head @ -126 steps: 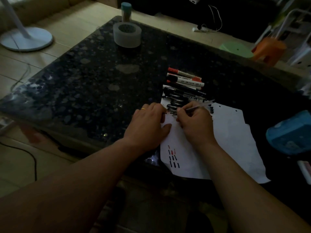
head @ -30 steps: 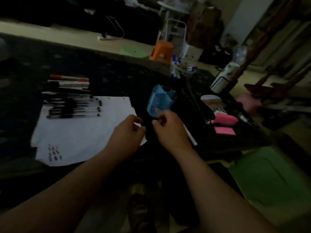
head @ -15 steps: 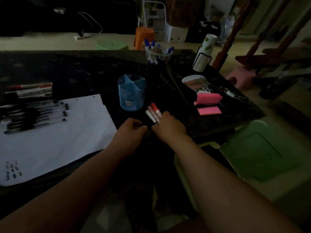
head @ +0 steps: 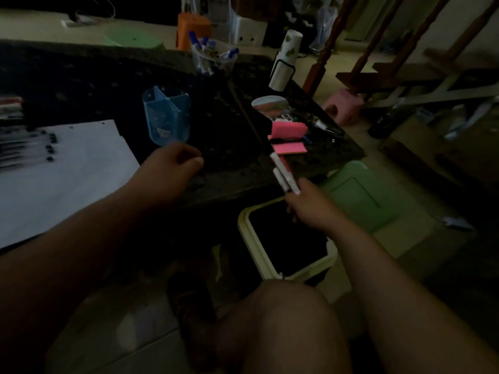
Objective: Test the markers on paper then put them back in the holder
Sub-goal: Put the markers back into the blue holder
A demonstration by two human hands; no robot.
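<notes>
My right hand (head: 310,206) grips a small bunch of white-barrelled markers (head: 285,175) off the table's near right edge, their tips pointing up and away. My left hand (head: 172,171) hovers over the dark table with fingers loosely curled and nothing in it, just in front of the blue divided pen holder (head: 167,118). White paper (head: 59,179) lies at the left, with a row of black pens (head: 32,147) along its far edge.
A clear cup of blue-capped pens (head: 213,59) and a white bottle (head: 285,62) stand at the table's far side. Pink sticky-note pads (head: 289,139) lie near the right edge. A cream-rimmed bin (head: 249,233) and green stool (head: 359,198) sit below my right hand.
My right hand has lifted the markers off the table and drawn them right, past the edge. My left hand has come away from them. The view has swung further right.
</notes>
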